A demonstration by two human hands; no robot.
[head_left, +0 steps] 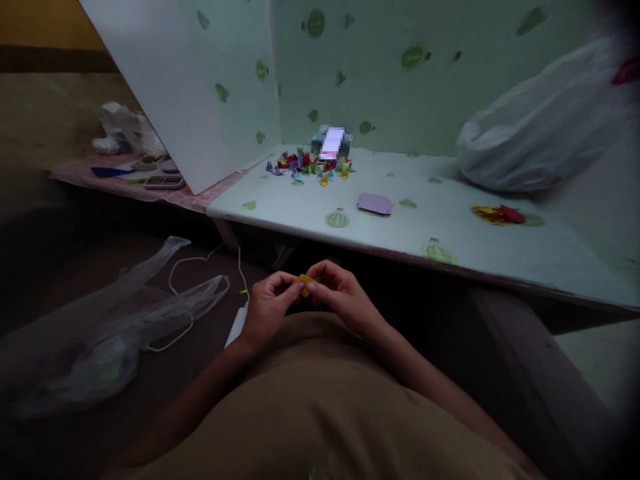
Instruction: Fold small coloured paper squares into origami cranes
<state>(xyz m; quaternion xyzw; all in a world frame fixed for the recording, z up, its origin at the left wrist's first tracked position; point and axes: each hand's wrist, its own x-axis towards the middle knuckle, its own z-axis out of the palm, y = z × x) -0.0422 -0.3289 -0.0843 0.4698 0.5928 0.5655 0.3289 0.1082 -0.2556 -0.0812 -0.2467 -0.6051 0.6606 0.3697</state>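
A small folded piece of yellow paper [304, 285] is pinched between both hands, in front of the table edge and above my lap. My left hand [270, 303] grips its left side with thumb and forefinger. From the other side, my right hand [343, 293] holds it the same way, with the thumbs close together. The fingers cover much of the paper, so its exact fold cannot be made out. Beyond the hands, a stack of purple paper [375, 204] lies on the table [280, 207].
Many-coloured folded paper cranes [310, 167] cluster at the back by a lit phone [332, 143]. Yellow and red paper pieces [500, 215] lie to the right, before a white plastic bag [530, 127]. A clear bag [110, 347] and white cable [173, 277] are at lower left.
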